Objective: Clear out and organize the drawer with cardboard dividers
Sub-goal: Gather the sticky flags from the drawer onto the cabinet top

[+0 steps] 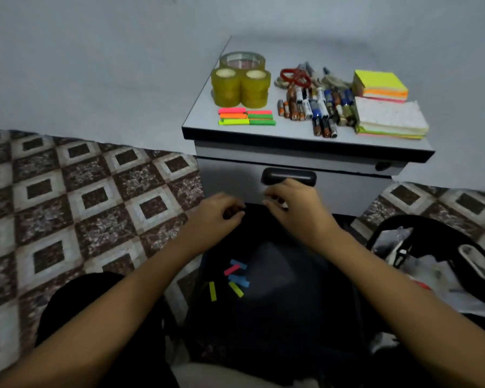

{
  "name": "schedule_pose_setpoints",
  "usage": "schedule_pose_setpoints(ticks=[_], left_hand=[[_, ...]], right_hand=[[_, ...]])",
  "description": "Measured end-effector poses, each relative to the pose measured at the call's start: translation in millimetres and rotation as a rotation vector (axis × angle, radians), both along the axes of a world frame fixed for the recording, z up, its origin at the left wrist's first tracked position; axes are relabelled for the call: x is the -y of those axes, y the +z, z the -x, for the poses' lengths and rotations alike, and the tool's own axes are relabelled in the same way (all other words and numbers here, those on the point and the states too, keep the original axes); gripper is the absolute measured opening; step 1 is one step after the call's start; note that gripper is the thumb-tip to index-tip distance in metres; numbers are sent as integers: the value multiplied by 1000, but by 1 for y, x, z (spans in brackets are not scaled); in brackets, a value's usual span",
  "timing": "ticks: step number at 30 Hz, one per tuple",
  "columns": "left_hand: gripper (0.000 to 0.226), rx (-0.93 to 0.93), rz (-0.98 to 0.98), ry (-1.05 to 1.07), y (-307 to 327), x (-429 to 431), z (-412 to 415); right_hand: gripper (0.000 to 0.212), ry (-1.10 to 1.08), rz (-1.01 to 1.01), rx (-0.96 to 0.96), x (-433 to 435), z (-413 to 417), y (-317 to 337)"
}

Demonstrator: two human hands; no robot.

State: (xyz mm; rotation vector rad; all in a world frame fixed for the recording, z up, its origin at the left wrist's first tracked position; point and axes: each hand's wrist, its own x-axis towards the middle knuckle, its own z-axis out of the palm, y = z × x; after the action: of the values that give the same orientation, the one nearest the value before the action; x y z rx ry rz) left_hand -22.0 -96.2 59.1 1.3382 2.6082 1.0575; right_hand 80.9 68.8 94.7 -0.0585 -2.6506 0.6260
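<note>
A small grey cabinet (333,191) stands against the wall, its drawer with a dark handle (289,176) pushed in. In front of it lies a black, bag-like container (277,303) with several loose coloured sticky flags (235,278) inside. My left hand (219,214) has its fingers curled on the container's far rim. My right hand (294,205) pinches the same rim just below the handle. On the cabinet top sit three tape rolls (241,79), stacked sticky flags (247,116), several batteries (317,107), red scissors (294,75) with pens, and sticky-note pads (384,107).
A black bin (437,264) holding paper and scraps stands at the right on the patterned tile floor (81,197). My dark-clothed knee (90,312) is at the lower left. The grey wall runs behind the cabinet.
</note>
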Motion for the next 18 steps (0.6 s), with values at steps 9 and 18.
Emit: schedule_pose_setpoints(ticks=[9, 18], left_hand=[[28, 324, 482, -26, -103, -8, -28], [28, 314, 716, 89, -157, -7, -28]], right_hand=[[22, -58, 123, 422, 7, -34, -128], [23, -93, 242, 618, 7, -36, -186]])
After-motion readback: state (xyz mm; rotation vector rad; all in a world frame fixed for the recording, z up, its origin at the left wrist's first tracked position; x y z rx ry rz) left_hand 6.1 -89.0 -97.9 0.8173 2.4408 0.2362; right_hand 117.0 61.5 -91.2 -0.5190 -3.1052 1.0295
